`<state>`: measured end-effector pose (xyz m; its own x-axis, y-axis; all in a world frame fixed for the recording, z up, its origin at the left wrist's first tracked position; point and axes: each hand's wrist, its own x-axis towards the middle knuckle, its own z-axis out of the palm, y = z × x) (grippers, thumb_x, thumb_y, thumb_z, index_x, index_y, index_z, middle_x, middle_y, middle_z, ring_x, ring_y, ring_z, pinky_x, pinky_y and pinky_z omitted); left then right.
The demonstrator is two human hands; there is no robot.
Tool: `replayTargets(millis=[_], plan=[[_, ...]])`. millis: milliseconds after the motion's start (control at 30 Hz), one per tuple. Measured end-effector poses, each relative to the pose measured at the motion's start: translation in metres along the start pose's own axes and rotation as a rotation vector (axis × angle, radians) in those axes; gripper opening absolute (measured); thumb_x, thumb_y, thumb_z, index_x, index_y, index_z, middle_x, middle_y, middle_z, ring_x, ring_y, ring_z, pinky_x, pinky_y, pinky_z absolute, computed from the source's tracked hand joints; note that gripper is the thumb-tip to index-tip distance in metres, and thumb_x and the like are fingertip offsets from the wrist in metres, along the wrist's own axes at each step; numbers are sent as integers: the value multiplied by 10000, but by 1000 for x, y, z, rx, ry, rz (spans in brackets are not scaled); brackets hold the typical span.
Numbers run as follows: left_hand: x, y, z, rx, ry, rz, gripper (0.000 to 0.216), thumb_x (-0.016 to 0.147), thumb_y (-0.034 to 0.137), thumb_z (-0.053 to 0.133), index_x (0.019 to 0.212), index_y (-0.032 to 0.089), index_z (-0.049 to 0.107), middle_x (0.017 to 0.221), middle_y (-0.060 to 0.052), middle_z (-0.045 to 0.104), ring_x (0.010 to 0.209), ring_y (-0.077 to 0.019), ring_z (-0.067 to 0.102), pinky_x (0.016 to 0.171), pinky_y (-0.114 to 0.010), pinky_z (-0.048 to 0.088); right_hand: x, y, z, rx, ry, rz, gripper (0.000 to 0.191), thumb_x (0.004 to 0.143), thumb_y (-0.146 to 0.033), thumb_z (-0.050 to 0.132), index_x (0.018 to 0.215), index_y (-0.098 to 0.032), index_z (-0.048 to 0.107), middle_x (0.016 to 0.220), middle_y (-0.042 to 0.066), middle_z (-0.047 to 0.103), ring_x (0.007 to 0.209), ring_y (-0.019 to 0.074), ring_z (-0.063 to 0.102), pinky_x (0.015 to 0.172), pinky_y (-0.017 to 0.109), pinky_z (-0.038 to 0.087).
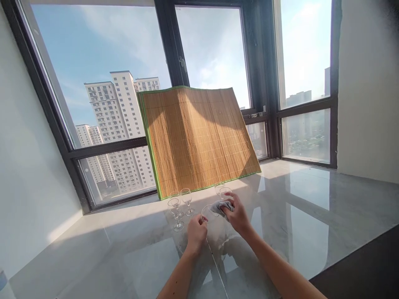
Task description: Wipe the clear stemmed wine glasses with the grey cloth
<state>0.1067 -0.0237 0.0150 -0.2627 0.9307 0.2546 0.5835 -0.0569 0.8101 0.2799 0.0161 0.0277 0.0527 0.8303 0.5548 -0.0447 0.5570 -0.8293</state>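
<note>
Clock ctr = the stemmed wine glass (208, 211) you hold, tilted over the glossy grey sill (140, 261), bowl twd 2. Your L hand (197, 233), approx. at 7, pinches it w/ thumb & fingers. Your R hand (239, 214), at 3, bunches a grey cloth (222, 207) by the rim; contact unclear. Three stemmed glasses (174, 203) stand at 10, two more stemmed glasses (225, 191) at 1. Green-edged bamboo mat (199, 141) leans on window (215, 45) at 12.
</note>
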Motion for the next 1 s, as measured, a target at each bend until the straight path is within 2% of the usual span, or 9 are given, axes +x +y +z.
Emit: replayTargets(millis=[100,167,333,433,533,667,767,867,1000], plan=[[2,0,3,-198,1,-63,59,689,200,610,695,180,665,517,40,498,535,-129,482,561,-244,325,0,0,-2,-82,72,-21,406,784,-357,621,1137,-209,487,839,32,691,747,192,641,754,322,489],[3,2,4,-287,8,-92,140,690,308,641,713,171,657,513,44,484,521,-124,474,548,-243,337,0,1,-2,-118,79,-32,416,779,-336,618,1150,-209,480,849,35,691,748,194,640,758,325,489],[-4,15,6,-741,38,-49,401,705,554,664,830,175,633,752,-25,632,751,-160,602,699,-264,454,-4,10,3,-218,-113,-88,454,780,-228,558,1219,-232,443,817,2,675,720,181,617,740,321,472],[-12,23,6,-948,-51,-7,468,747,646,633,835,187,606,873,-45,651,833,-165,617,776,-288,484,-8,15,8,-187,-254,-50,469,737,-197,571,1189,-238,456,710,-36,625,651,165,572,660,289,445],[-15,24,9,-958,-91,-42,524,741,695,634,843,184,587,880,-43,636,792,-146,609,744,-280,489,-12,12,9,-50,-397,71,498,700,-217,626,1171,-240,467,672,-59,576,613,142,535,585,250,405],[-11,16,11,-884,44,-115,590,686,762,629,804,190,548,866,-32,615,809,-143,598,757,-275,476,-13,-4,2,143,-545,252,551,650,-208,670,1175,-241,508,711,-56,577,612,121,524,565,229,380],[-5,8,12,-726,97,-130,628,697,826,529,721,200,491,695,5,541,654,-123,519,643,-265,432,-10,-16,-6,304,-591,333,590,652,-235,699,1219,-239,538,765,-37,585,627,115,532,582,232,397],[-3,0,17,-495,34,-84,647,702,864,454,660,218,432,585,45,417,559,-110,394,566,-263,360,-4,-24,-14,418,-397,286,606,698,-344,706,1264,-237,520,789,-23,586,639,125,545,584,241,419],[-9,-4,29,-249,-135,168,517,831,715,449,689,218,468,655,17,473,647,-146,439,646,-280,379,11,-22,-28,294,184,97,612,718,-403,727,1254,-224,492,800,-15,609,662,140,567,610,257,451]])
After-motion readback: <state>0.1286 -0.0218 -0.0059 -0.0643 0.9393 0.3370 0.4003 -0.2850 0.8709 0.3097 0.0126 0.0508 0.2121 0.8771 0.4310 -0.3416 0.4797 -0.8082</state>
